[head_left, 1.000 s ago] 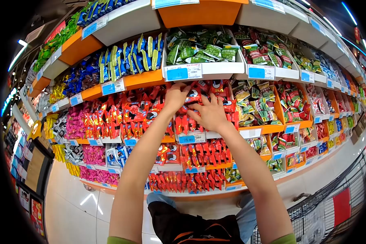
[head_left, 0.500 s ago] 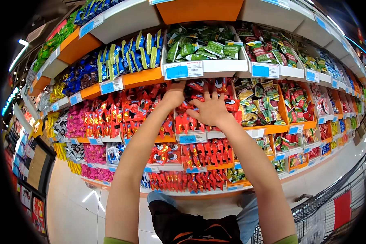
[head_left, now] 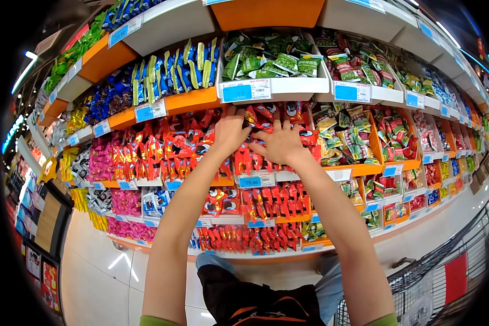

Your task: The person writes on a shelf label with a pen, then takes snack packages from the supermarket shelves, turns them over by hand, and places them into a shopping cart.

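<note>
- My left hand point(head_left: 231, 133) lies on the red packets point(head_left: 250, 161), its fingers pointing towards the back of the shelf point(head_left: 288, 176); I cannot tell whether it has hold of one.
- My right hand point(head_left: 281, 144) is just beside it, palm down and open with fingers spread, touching the red packets and gripping none that I can see.
- The red packets lie heaped below a white tray point(head_left: 299, 86) of green packets point(head_left: 271, 61), above a price label point(head_left: 257, 180).
- Right of my right hand are yellow-and-green packets point(head_left: 349, 136).
- A shopping cart point(head_left: 429, 285) stands at my lower right.
</note>
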The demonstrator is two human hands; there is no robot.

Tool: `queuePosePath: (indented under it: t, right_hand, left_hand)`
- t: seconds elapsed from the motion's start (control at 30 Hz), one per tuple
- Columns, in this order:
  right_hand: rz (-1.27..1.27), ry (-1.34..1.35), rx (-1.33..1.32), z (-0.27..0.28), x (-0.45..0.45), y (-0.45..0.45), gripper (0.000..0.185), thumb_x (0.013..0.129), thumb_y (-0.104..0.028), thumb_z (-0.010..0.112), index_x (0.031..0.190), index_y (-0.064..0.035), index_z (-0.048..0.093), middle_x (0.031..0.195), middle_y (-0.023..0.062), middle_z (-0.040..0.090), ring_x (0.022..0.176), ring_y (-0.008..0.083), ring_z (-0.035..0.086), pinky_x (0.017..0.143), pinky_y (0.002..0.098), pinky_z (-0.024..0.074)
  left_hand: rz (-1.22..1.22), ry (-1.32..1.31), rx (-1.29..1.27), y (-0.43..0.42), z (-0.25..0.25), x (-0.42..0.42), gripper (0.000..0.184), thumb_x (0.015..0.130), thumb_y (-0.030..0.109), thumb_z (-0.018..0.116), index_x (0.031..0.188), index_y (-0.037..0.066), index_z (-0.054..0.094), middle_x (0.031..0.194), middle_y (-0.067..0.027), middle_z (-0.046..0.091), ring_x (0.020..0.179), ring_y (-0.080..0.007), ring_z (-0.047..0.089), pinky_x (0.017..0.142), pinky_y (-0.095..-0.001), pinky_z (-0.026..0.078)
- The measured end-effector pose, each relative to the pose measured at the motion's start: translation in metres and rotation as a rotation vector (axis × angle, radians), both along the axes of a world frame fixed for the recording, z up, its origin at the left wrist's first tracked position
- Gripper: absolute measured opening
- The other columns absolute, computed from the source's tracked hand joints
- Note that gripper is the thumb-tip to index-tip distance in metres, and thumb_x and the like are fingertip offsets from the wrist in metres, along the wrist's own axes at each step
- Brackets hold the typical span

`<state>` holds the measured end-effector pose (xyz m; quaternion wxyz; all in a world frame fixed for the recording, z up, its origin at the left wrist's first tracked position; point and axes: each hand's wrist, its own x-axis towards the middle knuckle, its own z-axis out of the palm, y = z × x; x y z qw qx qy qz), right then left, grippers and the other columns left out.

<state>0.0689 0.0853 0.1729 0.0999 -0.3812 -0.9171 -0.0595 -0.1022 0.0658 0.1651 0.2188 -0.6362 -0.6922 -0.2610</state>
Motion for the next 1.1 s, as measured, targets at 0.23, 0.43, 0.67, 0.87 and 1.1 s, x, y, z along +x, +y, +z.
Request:
queuePosePath:
  t: [0.23,0.43,0.67,0.87,1.1]
  right_hand:
    - [-0.05,0.002,-0.077,0.005,-0.005,-0.003,0.068,0.085,-0.073,0.034,0.134,-0.03,0.051,0.151,0.0267,0.016,0.137,0.0497,0.019,0.104,0.0675,0.0175]
    - [-0.134,0.056,-0.065,0.005,-0.017,-0.009,0.076,0.08,-0.077,0.039,0.133,-0.0241,0.053,0.151,0.0271,0.017,0.137,0.0514,0.017,0.102,0.071,0.0132]
    - [-0.141,0.14,0.046,-0.003,-0.019,-0.014,0.063,0.08,-0.069,0.05,0.121,-0.0221,0.059,0.147,0.0275,0.027,0.131,0.0513,0.028,0.1,0.071,0.0184]
    - [-0.12,0.133,0.059,-0.008,-0.02,-0.006,0.062,0.081,-0.069,0.048,0.119,-0.0214,0.06,0.147,0.028,0.027,0.13,0.0504,0.031,0.099,0.0697,0.0224]
    - [-0.126,0.118,0.075,-0.01,-0.02,-0.004,0.062,0.081,-0.071,0.046,0.118,-0.0237,0.06,0.147,0.027,0.028,0.13,0.0489,0.032,0.1,0.0679,0.0231]
  left_hand:
    - [-0.172,-0.426,0.281,-0.026,-0.013,0.005,0.048,0.078,0.014,0.069,0.117,-0.003,0.048,0.114,-0.0233,0.053,0.1,-0.0416,0.054,0.081,-0.0473,0.045]
    - [-0.711,-1.02,0.312,-0.084,0.008,0.039,0.054,0.09,0.004,0.057,0.139,0.002,0.034,0.128,-0.0092,0.049,0.116,-0.0186,0.052,0.097,-0.032,0.043]
    - [-1.211,-1.852,-0.078,-0.183,-0.022,0.052,0.077,0.09,0.022,0.061,0.15,0.015,0.014,0.135,-0.0149,0.045,0.13,-0.0396,0.039,0.099,-0.0598,0.041]
    - [-1.334,-1.853,-0.234,-0.211,-0.038,0.054,0.075,0.093,0.031,0.054,0.15,0.013,0.01,0.136,-0.0218,0.043,0.127,-0.0394,0.044,0.093,-0.0543,0.046]
    - [-1.31,-1.786,-0.186,-0.224,-0.053,0.054,0.071,0.094,0.028,0.053,0.15,0.014,0.011,0.137,-0.0232,0.042,0.129,-0.0413,0.041,0.095,-0.0534,0.044]
